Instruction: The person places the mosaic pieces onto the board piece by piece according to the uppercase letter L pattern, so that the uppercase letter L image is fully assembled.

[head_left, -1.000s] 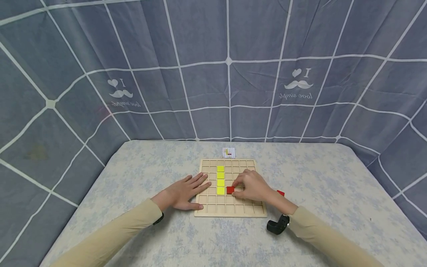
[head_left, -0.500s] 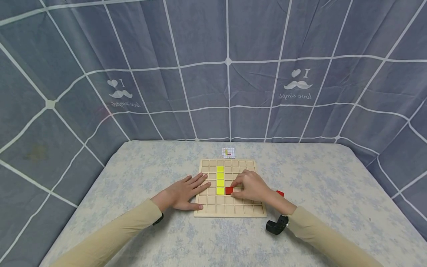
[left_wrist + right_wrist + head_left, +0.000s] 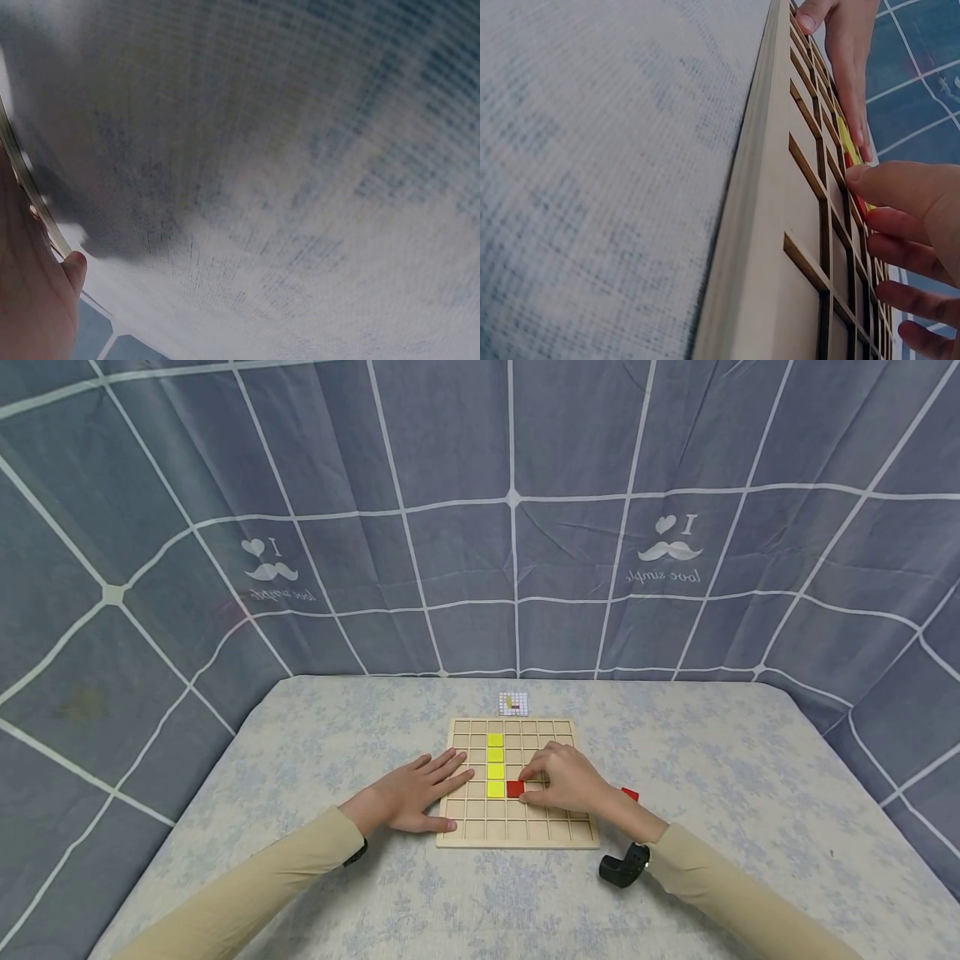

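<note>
A wooden grid board (image 3: 517,843) lies on the table, with a column of yellow square tiles (image 3: 496,771) set in its cells. Just right of the lowest yellow one is a red square tile (image 3: 514,789), pinched at its right side between the thumb and forefinger of my right hand (image 3: 567,778). In the right wrist view that red tile (image 3: 849,160) shows as a thin strip by the thumb tip. My left hand (image 3: 420,792) rests flat with fingers spread on the board's left edge; the left wrist view catches only part of this hand (image 3: 37,300).
Another red tile (image 3: 630,793) lies on the table right of the board, partly behind my right wrist. A small printed pattern card (image 3: 513,703) sits beyond the board's far edge. A blue checked curtain (image 3: 465,552) stands behind the patterned tablecloth (image 3: 495,902).
The red tile in my right hand has shifted slightly left, closer to the lowest yellow tile. For the last half second both hands look still.
</note>
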Action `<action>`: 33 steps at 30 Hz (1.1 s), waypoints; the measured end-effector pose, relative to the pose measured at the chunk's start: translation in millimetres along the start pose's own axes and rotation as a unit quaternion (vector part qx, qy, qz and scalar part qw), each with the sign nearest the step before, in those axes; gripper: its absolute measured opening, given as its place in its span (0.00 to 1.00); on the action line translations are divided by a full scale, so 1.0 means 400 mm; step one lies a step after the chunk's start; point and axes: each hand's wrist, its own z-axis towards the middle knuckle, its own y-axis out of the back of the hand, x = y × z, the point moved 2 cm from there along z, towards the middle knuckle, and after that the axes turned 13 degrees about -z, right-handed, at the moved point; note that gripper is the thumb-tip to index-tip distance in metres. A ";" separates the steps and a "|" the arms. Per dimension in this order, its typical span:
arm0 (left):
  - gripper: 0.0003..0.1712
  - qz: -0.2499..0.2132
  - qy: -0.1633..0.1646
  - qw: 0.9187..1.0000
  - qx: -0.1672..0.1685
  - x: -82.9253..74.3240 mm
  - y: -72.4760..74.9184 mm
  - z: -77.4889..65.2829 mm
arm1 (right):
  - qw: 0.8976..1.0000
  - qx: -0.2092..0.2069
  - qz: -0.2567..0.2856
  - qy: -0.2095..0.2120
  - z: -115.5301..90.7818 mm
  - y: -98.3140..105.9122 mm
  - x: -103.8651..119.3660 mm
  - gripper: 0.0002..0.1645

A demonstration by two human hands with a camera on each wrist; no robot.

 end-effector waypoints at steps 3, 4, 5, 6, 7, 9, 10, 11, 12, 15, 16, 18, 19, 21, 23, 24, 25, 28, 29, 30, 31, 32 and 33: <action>0.47 -0.001 -0.004 1.000 0.000 0.000 0.001 0.001 | 1.000 -0.003 0.001 0.002 -0.005 0.003 -0.007 0.13; 0.47 0.000 -0.005 1.000 0.001 -0.001 0.001 0.001 | 1.000 -0.004 0.001 0.002 -0.007 0.005 -0.010 0.14; 0.46 0.001 -0.006 1.000 0.002 -0.001 0.002 0.001 | 1.000 -0.005 0.003 0.001 -0.010 0.006 -0.015 0.14; 0.46 0.002 -0.007 1.000 0.001 -0.001 0.002 0.001 | 1.000 -0.006 0.007 0.000 -0.013 0.009 -0.020 0.15; 0.46 0.002 -0.009 1.000 0.000 -0.001 0.002 0.001 | 1.000 -0.008 0.009 -0.002 -0.017 0.013 -0.024 0.15; 0.46 0.004 -0.009 1.000 -0.001 -0.002 0.003 0.000 | 1.000 -0.012 0.018 -0.005 -0.025 0.021 -0.035 0.16; 0.46 0.004 -0.010 1.000 -0.001 -0.002 0.004 -0.001 | 1.000 -0.014 0.020 -0.008 -0.029 0.026 -0.042 0.16; 0.47 0.003 -0.009 1.000 -0.002 -0.003 0.004 -0.001 | 0.999 -0.017 0.024 -0.011 -0.033 0.031 -0.048 0.16; 0.47 0.002 -0.009 1.000 -0.002 -0.003 0.004 -0.001 | 0.999 -0.019 0.025 -0.014 -0.038 0.035 -0.055 0.16; 0.47 0.000 -0.008 1.000 -0.002 -0.004 0.004 -0.003 | 0.999 -0.027 0.032 -0.025 -0.053 0.047 -0.078 0.14; 0.47 0.001 -0.008 1.000 -0.002 -0.004 0.004 -0.003 | 0.999 -0.031 0.034 -0.028 -0.059 0.051 -0.087 0.14; 0.47 0.002 -0.007 1.000 -0.002 -0.004 0.004 -0.003 | 0.998 -0.037 0.042 -0.035 -0.071 0.058 -0.104 0.13; 0.47 0.003 -0.007 1.000 -0.002 -0.004 0.004 -0.003 | 0.997 -0.038 0.048 -0.038 -0.078 0.061 -0.113 0.13; 0.47 0.005 -0.007 1.000 -0.002 -0.004 0.005 -0.003 | 0.997 -0.038 0.053 -0.050 -0.092 0.068 -0.132 0.13; 0.47 0.005 -0.005 1.000 -0.001 -0.003 0.005 -0.003 | 0.996 -0.032 0.058 -0.066 -0.106 0.075 -0.152 0.12; 0.47 0.004 -0.005 1.000 0.000 -0.003 0.004 -0.002 | 0.995 -0.029 0.057 -0.075 -0.114 0.079 -0.162 0.12; 0.47 0.004 -0.005 1.000 0.000 -0.003 0.004 -0.002 | 0.995 -0.027 0.055 -0.083 -0.122 0.082 -0.171 0.12; 0.47 0.001 -0.005 1.000 0.001 -0.003 0.003 -0.002 | 0.993 -0.021 0.042 -0.104 -0.146 0.094 -0.196 0.13; 0.47 0.000 -0.005 1.000 0.000 -0.003 0.002 -0.002 | 0.993 -0.020 0.036 -0.110 -0.155 0.098 -0.203 0.13; 0.47 0.000 -0.005 1.000 -0.001 -0.002 0.002 -0.002 | 0.993 -0.017 0.031 -0.115 -0.163 0.101 -0.210 0.14; 0.47 0.000 -0.005 1.000 -0.001 -0.002 0.002 -0.002 | 0.992 -0.013 0.027 -0.121 -0.172 0.104 -0.217 0.14; 0.47 0.001 -0.006 1.000 -0.001 -0.002 0.002 -0.002 | 0.992 -0.010 0.024 -0.126 -0.181 0.107 -0.223 0.14; 0.47 0.002 -0.006 1.000 -0.002 -0.002 0.002 -0.002 | 0.991 -0.007 0.023 -0.129 -0.189 0.110 -0.228 0.14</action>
